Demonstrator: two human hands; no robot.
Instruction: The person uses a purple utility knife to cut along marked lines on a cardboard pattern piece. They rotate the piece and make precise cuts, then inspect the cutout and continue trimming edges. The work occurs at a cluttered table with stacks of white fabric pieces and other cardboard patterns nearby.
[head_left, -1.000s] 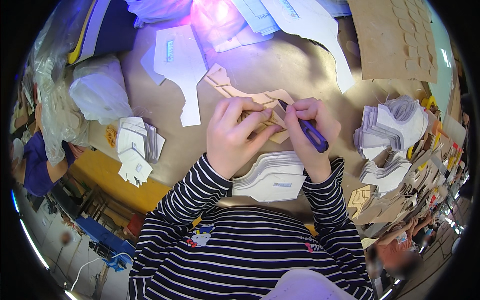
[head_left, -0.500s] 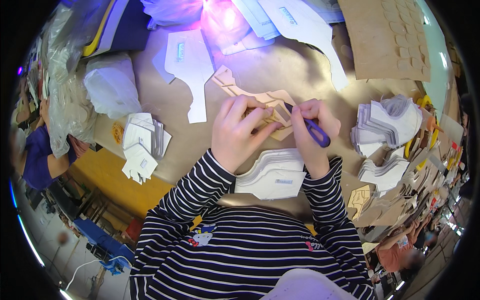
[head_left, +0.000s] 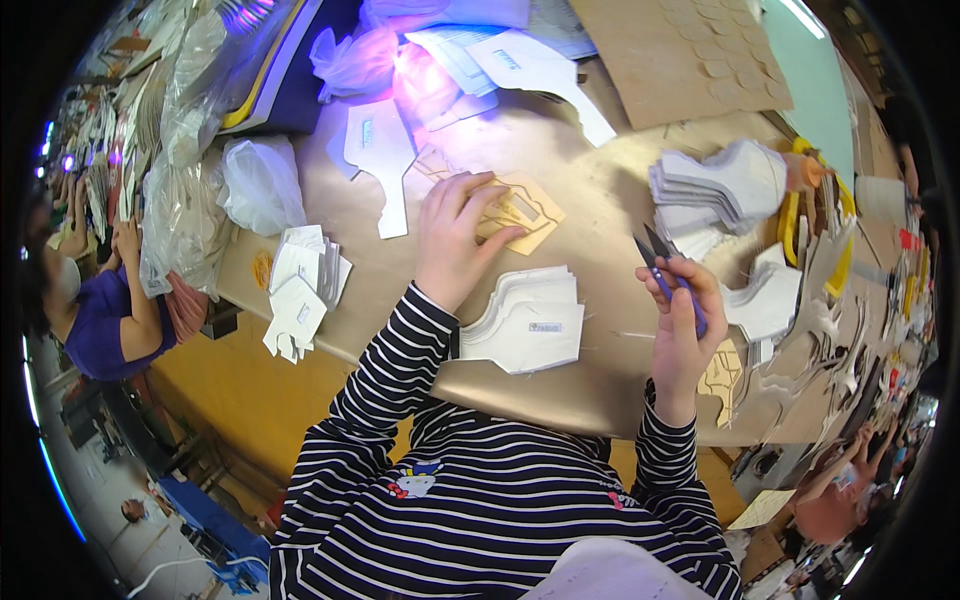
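My left hand (head_left: 455, 238) rests with curved fingers and thumb on a tan template (head_left: 546, 213) with dark lines and a small rectangular cutout, gripping it against the table. My right hand (head_left: 688, 325) holds purple-handled thread snips (head_left: 658, 270) to the right, apart from the template, with their dark blades spread and pointing up. Between my forearms lies a fanned stack of white cut pieces (head_left: 527, 325), close to the table's front edge. The far part of the template, beyond my left fingers, is partly hidden by them.
More white pieces lie in stacks at the left (head_left: 302, 292) and right (head_left: 722, 188). A knotted clear plastic bag (head_left: 262, 185) stands at the back left. A brown sheet (head_left: 690, 65) covers the far right. A person in a purple top (head_left: 125, 320) works at the left.
My right hand has drawn away from the template, down and to the right, and the snips' blades now stand apart. My left hand stays on the template. The whole view has shifted slightly.
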